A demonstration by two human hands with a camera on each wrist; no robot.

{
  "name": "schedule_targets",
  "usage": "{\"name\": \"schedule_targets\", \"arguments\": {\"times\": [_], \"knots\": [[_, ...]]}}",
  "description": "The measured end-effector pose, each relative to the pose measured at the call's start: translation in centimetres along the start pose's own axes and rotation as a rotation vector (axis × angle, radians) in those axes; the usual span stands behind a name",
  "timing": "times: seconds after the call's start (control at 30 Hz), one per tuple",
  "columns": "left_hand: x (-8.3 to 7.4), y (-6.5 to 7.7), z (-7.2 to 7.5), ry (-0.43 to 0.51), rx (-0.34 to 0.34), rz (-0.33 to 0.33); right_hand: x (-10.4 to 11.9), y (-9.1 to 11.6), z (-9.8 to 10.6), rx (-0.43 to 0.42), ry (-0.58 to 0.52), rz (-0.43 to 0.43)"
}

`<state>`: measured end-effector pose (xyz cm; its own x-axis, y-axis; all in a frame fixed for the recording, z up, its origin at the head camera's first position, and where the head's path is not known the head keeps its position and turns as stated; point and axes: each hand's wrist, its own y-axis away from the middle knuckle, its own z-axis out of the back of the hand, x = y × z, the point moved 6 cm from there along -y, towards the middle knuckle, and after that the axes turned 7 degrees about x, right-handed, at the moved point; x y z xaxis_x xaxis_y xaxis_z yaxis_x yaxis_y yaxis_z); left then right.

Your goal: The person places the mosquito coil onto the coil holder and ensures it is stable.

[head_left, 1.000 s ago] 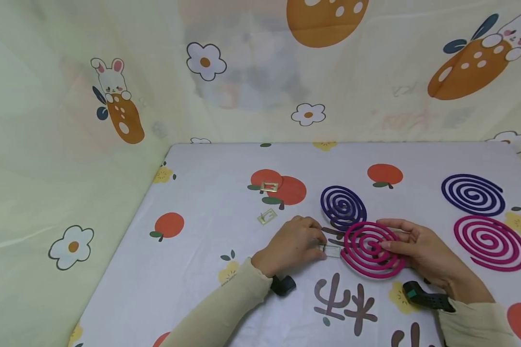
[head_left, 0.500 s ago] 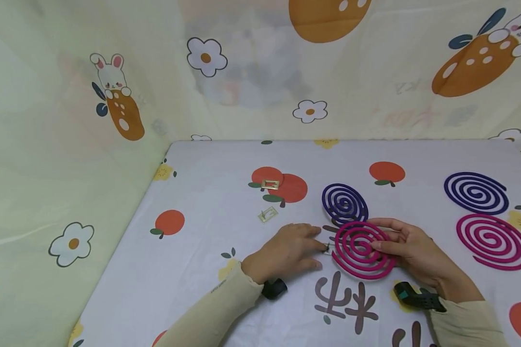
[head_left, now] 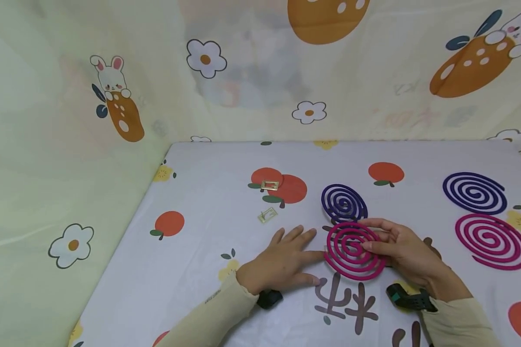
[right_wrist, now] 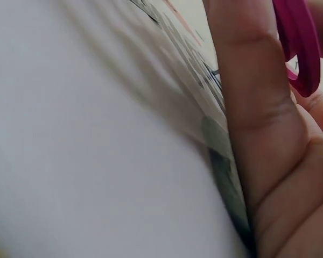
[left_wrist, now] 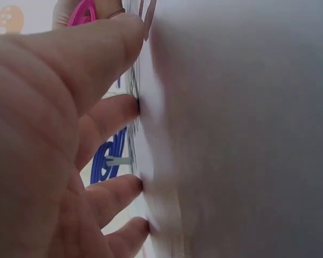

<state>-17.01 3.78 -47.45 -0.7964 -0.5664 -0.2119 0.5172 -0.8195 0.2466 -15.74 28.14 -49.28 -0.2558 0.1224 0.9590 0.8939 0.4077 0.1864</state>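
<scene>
Right hand is pinching a magenta spiral coil between thumb and fingers, holding it over the patterned surface. Left hand is resting on that surface, fingers spreading wide, index tip just beside the coil. Beyond it, a navy coil is sitting (two small gold metal pieces are lying farther left).

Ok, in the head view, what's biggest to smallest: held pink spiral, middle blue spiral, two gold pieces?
Held pink spiral
Middle blue spiral
Farther gold piece and nearer gold piece: they look alike, so unranked.
</scene>
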Motion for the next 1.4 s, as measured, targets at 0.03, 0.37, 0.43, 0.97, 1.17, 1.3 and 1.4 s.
{"name": "schedule_targets", "arguments": {"times": [0.03, 0.37, 0.43, 0.97, 1.17, 1.3, 1.4], "knots": [[0.0, 0.0, 0.0, -0.001, -0.001, 0.004, 0.0, -0.1, -0.1, 0.0, 0.001, -0.001], [-0.2, 0.3, -0.4, -0.024, 0.015, 0.02, 0.0, -0.5, -0.8, -0.001, 0.023, -0.021], [-0.3, 0.3, -0.5, -0.033, 0.017, 0.025, 0.0, -0.5, -1.0, -0.009, 0.025, -0.025], [-0.7, 0.4, -0.8, -0.013, 0.041, 0.027, -0.2, -1.0, -2.0, 0.002, 0.034, -0.021], [-0.8, 0.1, -1.0, -0.009, 0.045, 0.021, -0.2, -1.0, -2.0, -0.018, 0.037, -0.031], [-0.8, 0.1, -0.9, -0.001, 0.049, 0.022, -0.2, -1.2, -2.1, -0.038, 0.058, -0.053], [-0.7, 0.1, -1.0, 0.014, 0.06, 0.03, -0.1, -1.3, -2.2, -0.043, 0.066, -0.059]]}}
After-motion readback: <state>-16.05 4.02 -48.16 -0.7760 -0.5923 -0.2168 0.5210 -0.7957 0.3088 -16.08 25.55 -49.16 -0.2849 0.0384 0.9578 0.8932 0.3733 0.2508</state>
